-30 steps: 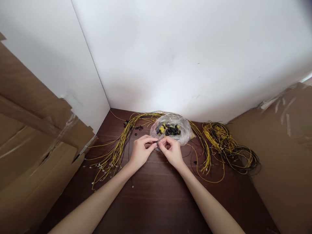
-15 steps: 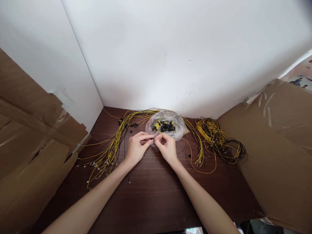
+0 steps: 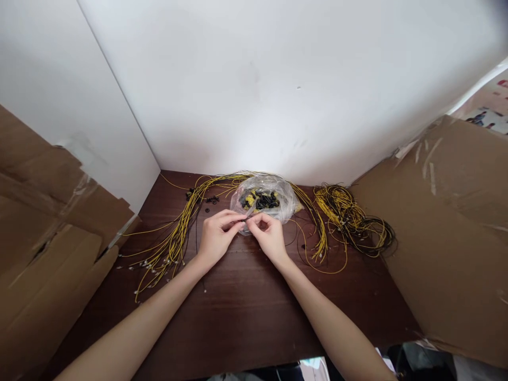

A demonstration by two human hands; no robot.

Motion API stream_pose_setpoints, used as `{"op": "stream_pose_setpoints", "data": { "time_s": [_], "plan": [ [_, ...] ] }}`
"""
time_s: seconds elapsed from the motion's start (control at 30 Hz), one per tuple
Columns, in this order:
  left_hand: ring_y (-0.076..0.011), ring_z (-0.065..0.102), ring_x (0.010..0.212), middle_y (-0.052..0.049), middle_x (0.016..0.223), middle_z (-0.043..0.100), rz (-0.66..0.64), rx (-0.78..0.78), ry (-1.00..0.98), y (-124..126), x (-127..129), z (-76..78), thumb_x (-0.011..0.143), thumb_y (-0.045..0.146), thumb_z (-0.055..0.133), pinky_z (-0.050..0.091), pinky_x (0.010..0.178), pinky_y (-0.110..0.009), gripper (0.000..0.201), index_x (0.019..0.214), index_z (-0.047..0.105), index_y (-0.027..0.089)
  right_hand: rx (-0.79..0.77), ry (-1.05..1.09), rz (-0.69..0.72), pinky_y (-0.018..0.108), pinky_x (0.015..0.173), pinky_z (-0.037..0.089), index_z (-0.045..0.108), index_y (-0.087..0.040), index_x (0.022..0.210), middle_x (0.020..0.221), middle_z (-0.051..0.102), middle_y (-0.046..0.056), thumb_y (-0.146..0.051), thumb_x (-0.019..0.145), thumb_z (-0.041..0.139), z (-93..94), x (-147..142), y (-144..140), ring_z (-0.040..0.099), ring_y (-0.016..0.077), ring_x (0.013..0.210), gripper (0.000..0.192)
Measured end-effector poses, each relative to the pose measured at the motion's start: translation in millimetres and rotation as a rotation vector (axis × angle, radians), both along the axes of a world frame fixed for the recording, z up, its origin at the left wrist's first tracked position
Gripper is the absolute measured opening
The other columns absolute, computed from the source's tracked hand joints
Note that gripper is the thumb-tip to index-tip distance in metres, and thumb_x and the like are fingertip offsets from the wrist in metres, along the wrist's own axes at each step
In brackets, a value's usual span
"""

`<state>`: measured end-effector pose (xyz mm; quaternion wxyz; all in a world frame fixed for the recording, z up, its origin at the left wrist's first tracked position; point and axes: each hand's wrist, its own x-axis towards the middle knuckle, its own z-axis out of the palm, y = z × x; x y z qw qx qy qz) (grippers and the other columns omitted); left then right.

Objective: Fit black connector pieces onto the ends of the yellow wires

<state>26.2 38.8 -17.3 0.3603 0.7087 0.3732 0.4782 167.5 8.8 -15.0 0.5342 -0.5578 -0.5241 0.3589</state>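
Observation:
My left hand [image 3: 219,233] and my right hand [image 3: 268,233] meet in front of a clear plastic bag [image 3: 291,206], thumbs and forefingers pinched together. Between the fingertips is something small and dark, too small to name. Inside the open bag lie black and yellow small parts [image 3: 264,200]. To the left of my hands, a bundle of yellow and black wires [image 3: 180,238] spreads out, with small pale tips at its ends. It runs behind the bag and comes down on the right side.
A tangled coil of yellow and black wire [image 3: 341,209] lies at the back right. Several small black rings [image 3: 212,199] sit left of the bag. Cardboard panels [image 3: 444,222] flank the dark wooden table [image 3: 238,323], and a white wall [image 3: 254,90] stands behind.
The whole view has shifted slightly. My two hands stay together in front of the bag; my right hand's fingers have moved a little closer to the left fingertips.

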Motion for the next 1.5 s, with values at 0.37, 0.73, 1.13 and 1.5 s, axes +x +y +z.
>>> {"op": "stream_pose_setpoints", "data": {
  "time_s": [0.37,0.73,1.13,1.5],
  "plan": [
    [-0.0138,0.061,0.079,-0.006,0.087,0.066,-0.006,0.316,0.123,-6.5,2.2,3.8,0.082,0.013,0.056,0.05,0.073,-0.026,0.017,0.089,0.071,0.017,0.094,-0.233,-0.068,0.022,0.052,0.037,0.054,-0.017,0.059,0.057,0.054,-0.002,-0.02,0.074,0.056,7.3,-0.7,-10.1,0.045,0.0098,0.051,0.015],
    [-0.0142,0.063,0.079,-0.005,0.088,0.068,-0.042,0.143,0.071,-2.9,0.3,4.6,0.079,0.015,0.061,0.049,0.071,-0.025,0.014,0.087,0.072,0.017,-0.008,0.036,0.062,0.026,0.056,0.039,0.057,-0.018,0.064,0.061,0.059,0.0,-0.032,0.074,0.06,4.5,7.5,-3.4,0.048,0.0122,0.055,0.018],
    [-0.0159,0.065,0.081,-0.005,0.093,0.067,-0.113,-0.064,-0.043,0.2,0.4,-5.0,0.08,0.023,0.061,0.053,0.07,-0.025,0.016,0.092,0.07,0.019,-0.029,0.033,0.172,0.026,0.057,0.041,0.062,-0.017,0.069,0.066,0.062,0.001,-0.036,0.077,0.061,4.6,15.4,-2.9,0.052,0.0125,0.058,0.02],
    [-0.0149,0.063,0.078,-0.006,0.087,0.065,-0.087,-0.094,-0.063,-2.4,4.2,2.1,0.077,0.022,0.062,0.055,0.067,-0.024,0.015,0.09,0.069,0.016,-0.052,0.197,0.118,0.025,0.063,0.048,0.059,-0.019,0.086,0.078,0.064,0.002,-0.035,0.074,0.065,8.1,10.4,-4.8,0.06,0.0128,0.067,0.021]
  ]
}}
